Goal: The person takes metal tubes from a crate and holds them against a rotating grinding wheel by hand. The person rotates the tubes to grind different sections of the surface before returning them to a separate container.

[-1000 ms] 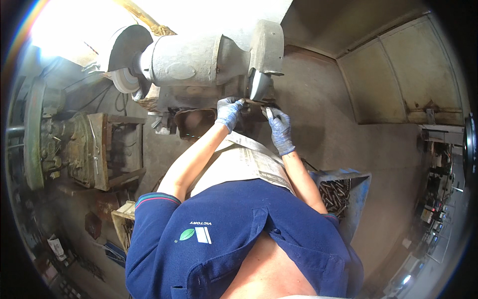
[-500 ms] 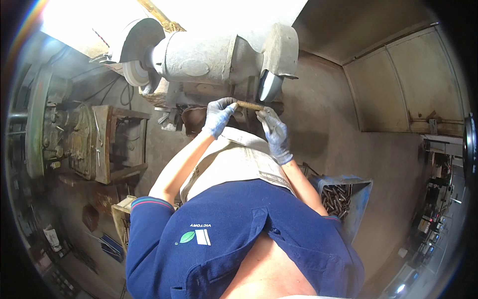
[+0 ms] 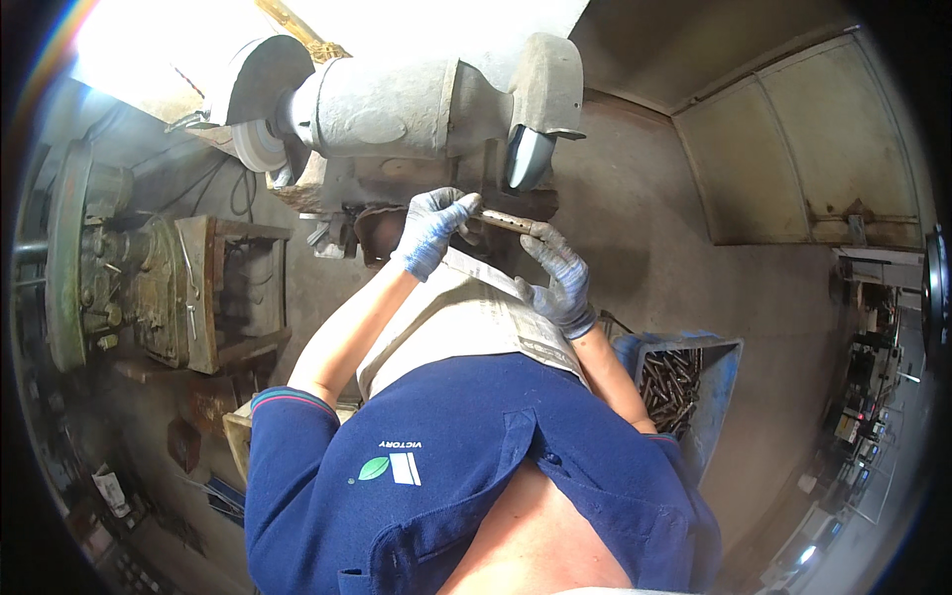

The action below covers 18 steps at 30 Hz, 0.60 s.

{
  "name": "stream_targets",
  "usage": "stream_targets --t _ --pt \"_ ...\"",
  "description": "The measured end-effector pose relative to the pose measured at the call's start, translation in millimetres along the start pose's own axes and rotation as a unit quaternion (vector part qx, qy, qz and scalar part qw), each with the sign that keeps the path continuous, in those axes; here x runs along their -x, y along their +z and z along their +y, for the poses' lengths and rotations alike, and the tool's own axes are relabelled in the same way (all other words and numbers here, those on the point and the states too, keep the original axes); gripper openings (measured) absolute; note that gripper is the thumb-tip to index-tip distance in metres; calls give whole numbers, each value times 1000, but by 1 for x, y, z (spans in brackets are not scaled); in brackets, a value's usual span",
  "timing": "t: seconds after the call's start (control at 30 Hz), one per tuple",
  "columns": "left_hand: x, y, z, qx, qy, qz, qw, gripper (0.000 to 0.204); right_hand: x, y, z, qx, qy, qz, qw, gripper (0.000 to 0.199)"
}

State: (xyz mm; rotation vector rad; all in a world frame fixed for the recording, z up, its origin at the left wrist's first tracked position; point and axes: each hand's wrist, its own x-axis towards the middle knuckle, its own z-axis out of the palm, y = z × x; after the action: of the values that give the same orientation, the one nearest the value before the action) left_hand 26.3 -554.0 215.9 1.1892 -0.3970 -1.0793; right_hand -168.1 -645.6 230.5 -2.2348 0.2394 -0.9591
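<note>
A slim metal rod (image 3: pixel 509 221) with a row of small dark holes or notches lies crosswise between my gloved hands, its right end slightly lower. My left hand (image 3: pixel 428 233) pinches its left end between thumb and fingers. At the right end, the curled fingers of my right hand (image 3: pixel 562 283) touch and steady the rod, while the thumb is spread below, off it. Just beyond is a grey bench grinder (image 3: pixel 382 114), with a pale wheel (image 3: pixel 260 147) at the left and a guarded wheel (image 3: pixel 531 161) at the right. The rod is apart from both wheels.
A blue bin (image 3: pixel 721 397) of similar metal pieces (image 3: pixel 670 385) stands beside my right forearm. Left of me is a greenish machine (image 3: pixel 129 273) with a metal frame (image 3: pixel 203 293). A pale apron (image 3: pixel 466 317) covers my lap. Metal panels (image 3: pixel 838 149) stand at the far right.
The rod has turned and tilts more, showing its holes. My right hand has dropped a little nearer to me, and its thumb has spread away from the rod. The view has shifted slightly.
</note>
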Motion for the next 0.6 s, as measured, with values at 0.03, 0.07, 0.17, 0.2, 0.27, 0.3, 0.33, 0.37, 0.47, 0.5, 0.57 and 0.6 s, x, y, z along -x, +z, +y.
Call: stream_targets --t 0.03,0.07,0.17,0.2,0.27,0.3,0.33,0.37,0.47,0.5,0.57,0.6 --pt "1 2 -1 0 4 -4 1000 16 0 -1 1 -10 12 10 1000 39" --pt "1 4 -3 -2 7 -9 1000 16 2 -1 4 -20 24 23 999 37" --pt "2 8 -6 -39 42 -23 998 15 18 7 22 -121 105 47 986 26" --pt "1 8 -9 -63 53 -20 996 16 20 8 24 -143 131 47 980 25" --pt "0 8 -11 -132 76 -21 988 16 19 14 20 -310 210 104 921 25" --pt "-1 8 -13 -124 77 -23 989 16 22 15 25 -292 199 101 930 25" --pt "-2 8 -16 -115 79 -24 990 16 26 16 34 -273 189 99 938 25" --pt "-4 8 -18 -106 80 -24 991 15 25 16 37 -254 178 95 946 26" --pt "-10 5 -22 -55 35 -23 998 12 21 10 36 -93 157 67 981 23" --pt "-11 5 -24 -44 27 -25 998 12 19 9 35 -73 152 67 983 22" --pt "-12 5 -31 -23 11 -27 999 12 22 12 42 -66 156 81 982 21" --pt "-16 4 -35 19 5 -41 999 13 22 11 45 -29 135 73 988 21"
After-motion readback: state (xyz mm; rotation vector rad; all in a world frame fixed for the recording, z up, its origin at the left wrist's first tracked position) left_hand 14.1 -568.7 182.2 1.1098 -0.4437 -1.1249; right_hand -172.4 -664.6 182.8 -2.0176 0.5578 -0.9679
